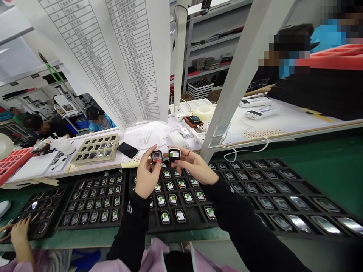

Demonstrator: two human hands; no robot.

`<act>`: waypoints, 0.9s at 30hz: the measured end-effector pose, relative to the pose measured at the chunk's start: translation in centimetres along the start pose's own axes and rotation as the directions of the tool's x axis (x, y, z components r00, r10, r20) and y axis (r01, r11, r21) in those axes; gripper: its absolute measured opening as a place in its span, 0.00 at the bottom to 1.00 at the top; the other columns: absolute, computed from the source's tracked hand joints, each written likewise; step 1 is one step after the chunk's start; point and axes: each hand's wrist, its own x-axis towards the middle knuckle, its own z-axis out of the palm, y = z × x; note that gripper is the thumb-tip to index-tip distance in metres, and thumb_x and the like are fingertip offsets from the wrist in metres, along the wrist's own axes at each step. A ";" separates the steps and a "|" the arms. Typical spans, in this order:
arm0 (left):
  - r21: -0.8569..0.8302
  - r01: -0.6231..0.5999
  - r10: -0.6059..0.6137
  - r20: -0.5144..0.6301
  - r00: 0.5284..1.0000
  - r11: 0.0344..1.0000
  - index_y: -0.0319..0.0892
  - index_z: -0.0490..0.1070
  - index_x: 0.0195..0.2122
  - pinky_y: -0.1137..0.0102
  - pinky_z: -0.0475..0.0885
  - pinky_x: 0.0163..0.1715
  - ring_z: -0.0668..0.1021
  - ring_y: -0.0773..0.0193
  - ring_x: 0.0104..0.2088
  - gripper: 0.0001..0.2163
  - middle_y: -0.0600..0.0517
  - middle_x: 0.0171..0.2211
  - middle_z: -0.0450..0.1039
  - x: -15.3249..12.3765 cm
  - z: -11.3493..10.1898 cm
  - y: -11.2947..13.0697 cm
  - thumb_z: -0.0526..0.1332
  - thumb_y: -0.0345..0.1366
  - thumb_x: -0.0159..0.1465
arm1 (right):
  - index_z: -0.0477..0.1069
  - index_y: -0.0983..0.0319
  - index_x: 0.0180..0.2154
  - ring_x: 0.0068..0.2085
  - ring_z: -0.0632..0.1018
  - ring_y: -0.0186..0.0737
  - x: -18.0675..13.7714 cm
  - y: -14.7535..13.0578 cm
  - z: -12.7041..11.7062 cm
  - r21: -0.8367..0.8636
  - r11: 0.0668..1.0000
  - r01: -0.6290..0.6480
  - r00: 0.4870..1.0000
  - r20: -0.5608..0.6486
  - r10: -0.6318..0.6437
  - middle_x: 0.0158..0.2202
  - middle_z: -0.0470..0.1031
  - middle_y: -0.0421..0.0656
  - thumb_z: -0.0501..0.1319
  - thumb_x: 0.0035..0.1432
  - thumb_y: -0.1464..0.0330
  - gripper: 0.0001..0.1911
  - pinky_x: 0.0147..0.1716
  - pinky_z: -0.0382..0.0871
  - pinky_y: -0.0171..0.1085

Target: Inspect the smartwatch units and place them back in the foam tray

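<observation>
**Q: Where were the watches?**
A: The left grip and right grip held them up above the far edge of the black tray, screens turned toward the wearer.

**Q: What did each grip hold?**
A: The left grip pinched a watch narrowly by its sides between thumb and fingers; its screen glowed dim red. The right grip held a second watch the same way, its screen showing green and white.

**Q: How did they lie to each other?**
A: Side by side and nearly touching, each with its long axis close to upright. The right grip's watch stood on the right, with only a narrow gap between the two cases.

**Q: What lay below?**
A: Rows of watches sat in the tray's foam pockets, directly beneath both grips.

**Q: And around the tray?**
A: Beyond it stood the counter, carrying a phone and a beige tray of watch cases. To the tray's left, a co-worker's hand rested over a smaller black tray. Further black trays of watches ran off to its right.
</observation>
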 end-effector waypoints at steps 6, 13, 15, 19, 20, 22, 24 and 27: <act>0.010 0.004 -0.004 0.014 1.000 1.000 0.46 0.64 0.58 0.70 0.73 0.37 0.75 0.64 0.37 0.23 0.46 0.50 0.71 -0.1 -0.1 0.0 0.62 0.37 0.61 | 0.67 0.61 0.55 0.33 0.74 0.40 -0.2 -0.2 0.3 -0.016 1.000 -0.008 1.000 -0.013 0.008 0.45 0.75 0.50 0.67 0.53 0.63 0.29 0.22 0.67 0.34; 0.048 0.004 -0.004 -0.008 1.000 0.999 0.47 0.67 0.56 0.68 0.73 0.41 0.74 0.65 0.36 0.20 0.47 0.53 0.70 -0.4 -0.3 0.4 0.59 0.43 0.64 | 0.68 0.61 0.55 0.30 0.73 0.38 -0.3 -0.2 0.6 -0.043 0.999 -0.030 0.999 -0.023 0.029 0.40 0.75 0.48 0.66 0.55 0.59 0.28 0.21 0.66 0.34; 0.048 0.029 -0.029 -0.012 1.000 0.998 0.47 0.67 0.56 0.68 0.72 0.39 0.74 0.66 0.34 0.19 0.47 0.50 0.72 -0.5 -0.3 0.5 0.58 0.45 0.65 | 0.69 0.63 0.54 0.28 0.73 0.37 -0.4 -0.1 0.7 -0.039 0.999 -0.036 0.999 -0.033 0.035 0.35 0.75 0.46 0.65 0.56 0.56 0.27 0.21 0.66 0.33; 0.021 0.033 -0.033 -0.003 0.999 0.999 0.47 0.67 0.55 0.68 0.72 0.40 0.74 0.65 0.36 0.18 0.47 0.50 0.72 -0.6 -0.3 0.0 0.59 0.43 0.65 | 0.68 0.63 0.53 0.29 0.73 0.37 -0.4 0.3 0.8 -0.032 0.999 -0.030 0.999 -0.022 0.030 0.40 0.74 0.48 0.66 0.56 0.56 0.27 0.20 0.66 0.32; 0.010 0.023 -0.023 0.006 1.000 1.000 0.47 0.67 0.56 0.69 0.72 0.40 0.75 0.64 0.38 0.19 0.47 0.51 0.71 -0.7 -0.3 -0.2 0.60 0.41 0.64 | 0.68 0.62 0.54 0.30 0.73 0.37 -0.5 0.3 0.8 -0.039 0.999 -0.028 0.999 -0.016 0.028 0.41 0.74 0.48 0.67 0.55 0.58 0.28 0.21 0.66 0.32; -0.008 0.018 -0.017 0.030 0.999 1.000 0.47 0.66 0.57 0.70 0.73 0.40 0.75 0.62 0.42 0.21 0.47 0.53 0.69 -0.8 -0.3 -0.5 0.63 0.38 0.62 | 0.66 0.62 0.55 0.32 0.73 0.39 -0.6 0.4 0.8 -0.055 0.998 -0.025 1.000 -0.009 0.025 0.41 0.74 0.48 0.69 0.53 0.61 0.30 0.22 0.67 0.33; -0.017 0.027 -0.026 0.047 0.999 0.999 0.47 0.66 0.57 0.70 0.73 0.39 0.75 0.61 0.44 0.22 0.47 0.53 0.69 -0.9 -0.3 -0.7 0.63 0.36 0.61 | 0.66 0.62 0.56 0.33 0.73 0.40 -0.6 0.4 0.8 -0.055 0.998 -0.020 1.000 -0.006 0.020 0.40 0.74 0.48 0.68 0.52 0.62 0.30 0.22 0.67 0.33; -0.016 0.034 -0.033 0.046 0.998 0.999 0.46 0.66 0.57 0.70 0.74 0.39 0.75 0.60 0.45 0.22 0.46 0.55 0.68 -1.0 -0.2 -0.8 0.63 0.36 0.61 | 0.69 0.62 0.54 0.31 0.73 0.38 -0.7 0.4 0.8 -0.024 1.000 -0.016 1.000 -0.006 0.016 0.40 0.73 0.48 0.67 0.54 0.61 0.27 0.21 0.66 0.32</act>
